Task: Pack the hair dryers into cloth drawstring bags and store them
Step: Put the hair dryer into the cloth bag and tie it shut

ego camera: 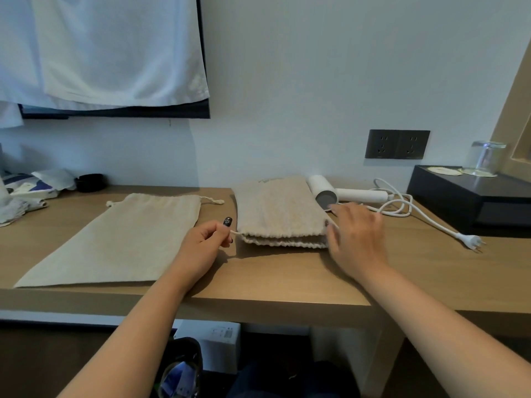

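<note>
On the desk point(287, 285), beige ribbed drawstring bag point(278, 211) (mouth gathered, bulging).

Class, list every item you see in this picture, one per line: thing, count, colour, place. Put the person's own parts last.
flat drawstring bag: 1, beige, desk left, empty-looking
gathered drawstring bag: 1, beige, desk centre, mouth toward the person
hair dryer: 1, white, behind right hand
cord with plug: 1, white, desk right, unplugged
wall sockets: 2, dark grey, wall right
black box: 1, desk far right
glass: 1, clear, upside down on box
coaster: 1, pale, on box beside the glass
towel: white, hanging upper left
clutter: mixed, desk far left
desk: 1, wood
left hand: grip pinching the bag's drawstring
right hand: at the bag's right corner; grip unclear
</note>
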The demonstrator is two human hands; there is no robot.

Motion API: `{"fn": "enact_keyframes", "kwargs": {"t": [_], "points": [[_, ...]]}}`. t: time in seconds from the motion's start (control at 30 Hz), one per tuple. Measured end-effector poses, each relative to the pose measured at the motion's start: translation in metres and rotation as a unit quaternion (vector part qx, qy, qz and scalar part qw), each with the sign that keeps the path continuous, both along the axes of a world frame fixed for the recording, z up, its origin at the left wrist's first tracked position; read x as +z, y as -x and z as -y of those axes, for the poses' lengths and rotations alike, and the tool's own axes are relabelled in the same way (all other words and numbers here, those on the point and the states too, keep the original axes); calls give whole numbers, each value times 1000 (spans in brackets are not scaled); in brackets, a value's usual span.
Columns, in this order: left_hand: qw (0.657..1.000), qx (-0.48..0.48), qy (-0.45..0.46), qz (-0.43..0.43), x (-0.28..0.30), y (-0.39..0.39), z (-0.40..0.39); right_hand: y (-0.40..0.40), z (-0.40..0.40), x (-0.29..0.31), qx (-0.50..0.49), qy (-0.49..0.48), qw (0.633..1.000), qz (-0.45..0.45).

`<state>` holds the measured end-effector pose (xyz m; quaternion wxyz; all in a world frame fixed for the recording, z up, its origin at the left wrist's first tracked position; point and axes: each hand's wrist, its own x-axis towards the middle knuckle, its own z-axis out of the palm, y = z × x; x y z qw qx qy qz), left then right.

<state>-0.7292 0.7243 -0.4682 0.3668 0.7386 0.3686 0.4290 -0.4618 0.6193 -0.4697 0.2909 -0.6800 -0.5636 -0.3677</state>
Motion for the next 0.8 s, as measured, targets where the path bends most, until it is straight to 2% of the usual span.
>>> {"fn": "enact_keyframes", "kwargs": {"t": [0.03, 0.1, 0.23, 0.5, 0.7, 0.8], "points": [[1000, -3, -5, -5, 1, -1, 0, 16, -4, -2, 71, -9, 997, 28], [999, -7, -27, -23, 1, -3, 0, 51, -16, -4, 165, 36, 985, 32], [997, 13, -61, -35, -1, -2, 1, 103, -47, -5, 214, 125, 969, -11], [996, 59, -60, -34, 0, -1, -2, 107, -61, -10, 162, 97, 982, -3], [996, 75, -12, 50, 1, -1, -1, 92, -58, -10, 159, 62, 985, 13], [985, 66, 88, 134, 0, 2, -3, 74, -53, -9, 150, 81, 985, 12]]}}
